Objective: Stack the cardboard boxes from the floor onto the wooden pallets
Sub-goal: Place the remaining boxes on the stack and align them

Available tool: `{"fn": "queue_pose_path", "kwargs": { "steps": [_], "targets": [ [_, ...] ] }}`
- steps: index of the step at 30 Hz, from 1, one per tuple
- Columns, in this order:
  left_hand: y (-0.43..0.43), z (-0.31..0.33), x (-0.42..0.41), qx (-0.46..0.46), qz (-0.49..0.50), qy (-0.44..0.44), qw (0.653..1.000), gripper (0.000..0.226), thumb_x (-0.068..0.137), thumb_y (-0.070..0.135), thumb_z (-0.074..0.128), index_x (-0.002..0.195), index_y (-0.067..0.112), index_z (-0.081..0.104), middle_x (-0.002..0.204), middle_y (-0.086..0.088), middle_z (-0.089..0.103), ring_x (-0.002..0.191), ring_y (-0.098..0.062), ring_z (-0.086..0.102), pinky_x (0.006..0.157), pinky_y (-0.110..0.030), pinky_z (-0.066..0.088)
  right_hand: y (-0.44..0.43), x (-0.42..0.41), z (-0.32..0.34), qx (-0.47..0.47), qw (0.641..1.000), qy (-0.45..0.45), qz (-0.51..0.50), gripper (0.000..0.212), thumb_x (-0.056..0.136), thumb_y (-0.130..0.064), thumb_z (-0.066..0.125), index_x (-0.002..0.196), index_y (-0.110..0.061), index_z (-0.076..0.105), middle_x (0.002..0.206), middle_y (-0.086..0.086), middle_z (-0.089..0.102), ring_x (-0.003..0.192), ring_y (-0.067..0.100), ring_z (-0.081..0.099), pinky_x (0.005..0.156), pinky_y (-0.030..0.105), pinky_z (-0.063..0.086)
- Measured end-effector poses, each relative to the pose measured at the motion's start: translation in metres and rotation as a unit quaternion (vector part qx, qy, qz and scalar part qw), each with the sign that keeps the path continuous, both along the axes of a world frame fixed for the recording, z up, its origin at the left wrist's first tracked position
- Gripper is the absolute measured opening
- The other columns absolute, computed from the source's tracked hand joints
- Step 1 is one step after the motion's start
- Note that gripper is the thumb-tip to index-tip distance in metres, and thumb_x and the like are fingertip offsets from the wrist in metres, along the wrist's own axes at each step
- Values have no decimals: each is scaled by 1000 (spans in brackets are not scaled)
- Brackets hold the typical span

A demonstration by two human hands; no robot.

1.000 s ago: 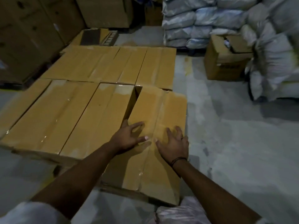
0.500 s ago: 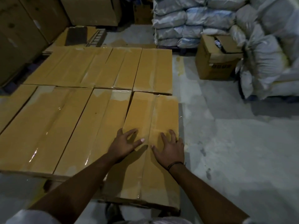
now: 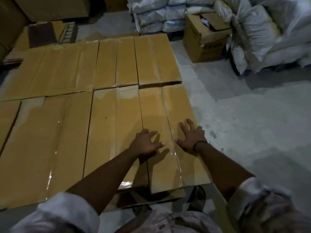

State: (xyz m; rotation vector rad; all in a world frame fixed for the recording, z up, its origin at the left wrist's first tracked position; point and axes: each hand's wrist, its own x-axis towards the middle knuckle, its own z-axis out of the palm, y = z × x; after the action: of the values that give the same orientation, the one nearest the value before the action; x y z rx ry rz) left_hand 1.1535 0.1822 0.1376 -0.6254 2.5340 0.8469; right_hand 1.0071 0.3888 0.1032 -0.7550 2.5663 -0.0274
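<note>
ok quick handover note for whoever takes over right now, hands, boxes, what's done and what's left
Left hand: open, fingers spread on the long tan taped cardboard box at the right end of the near row.
Right hand: open, fingers spread on the same box.
Boxes: near row and far row lie side by side; their support is mostly hidden.
Done: this box is down, far end against the far row.
Left: near end seems slightly proud of its neighbour; nudge flush. An open brown carton stands on the grey floor to the right.
</note>
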Motion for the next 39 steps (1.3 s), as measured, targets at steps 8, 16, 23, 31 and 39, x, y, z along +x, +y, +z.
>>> {"fn": "queue_pose_path", "kwargs": {
  "steps": [8,16,23,31,39],
  "targets": [
    [12,-25,51,-99,-134,23,986,104,81,72,66,163,38,12,172,-1,-13,157,-30,-2,122,-50,22,13,35,3,26,999,-34,-18,103,82,-83,44,159,-40,-9,166,-10,-23,150,50,-13,115,68,18],
    [42,-26,96,-129,-93,10,987,110,84,73,62,165,30,1,171,-7,-15,158,-32,-7,125,-50,19,54,70,-4,28,998,9,50,110,76,-94,33,159,-39,-12,166,-6,-26,151,40,-22,116,67,21],
    [80,-23,129,-123,-34,-38,991,128,77,76,70,165,19,-4,171,0,-16,158,-27,-9,124,-48,22,98,85,-6,39,981,7,189,116,71,-99,30,159,-38,-14,166,-1,-27,152,35,-22,117,68,15],
    [102,-10,137,-133,-17,-88,987,126,79,55,82,165,20,-3,172,4,-12,159,-26,-1,125,-49,25,134,96,-6,34,961,3,276,108,85,-76,54,159,-34,-13,165,2,-29,151,38,-23,113,70,25],
    [95,-1,132,-188,-43,-67,979,114,76,51,85,163,16,21,172,0,14,149,-27,33,116,-40,40,129,92,1,-6,971,-34,237,96,89,-50,70,160,-37,7,169,-3,-16,154,35,-17,113,69,28]
  ]
}}
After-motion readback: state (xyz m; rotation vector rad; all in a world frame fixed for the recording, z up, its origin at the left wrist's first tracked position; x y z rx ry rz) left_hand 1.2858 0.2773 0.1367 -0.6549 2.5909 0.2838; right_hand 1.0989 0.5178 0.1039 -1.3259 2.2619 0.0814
